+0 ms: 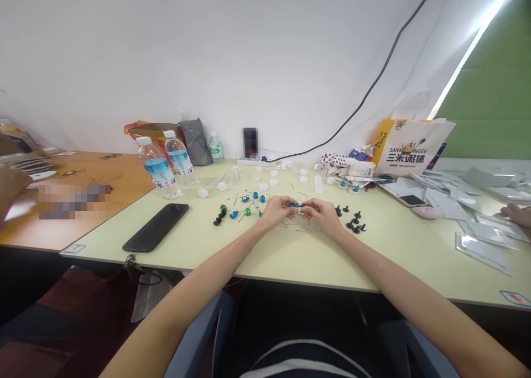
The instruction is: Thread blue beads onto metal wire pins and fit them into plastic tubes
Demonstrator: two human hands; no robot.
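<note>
In the head view my left hand (277, 211) is closed in a pinch on a small blue piece (293, 205). My right hand (322, 213) meets it from the other side, its fingers pinched at the dark end of the same piece; the exact kind is too small to tell. Left of my hands lie several blue pieces (255, 195), green pieces (248, 211) and black pieces (217, 221). Beside my right hand are several black flat-headed pieces (355, 221). Thin metal rods (302, 230) lie on the table under and around my hands.
A black phone (156, 227) lies at the left, with two water bottles (160, 171) behind it. Clear tubes (208, 187) and white caps (303, 173) stand toward the wall. At the right are a paper bag (415, 146), flat white packets (483, 251) and another person's hand (516, 213).
</note>
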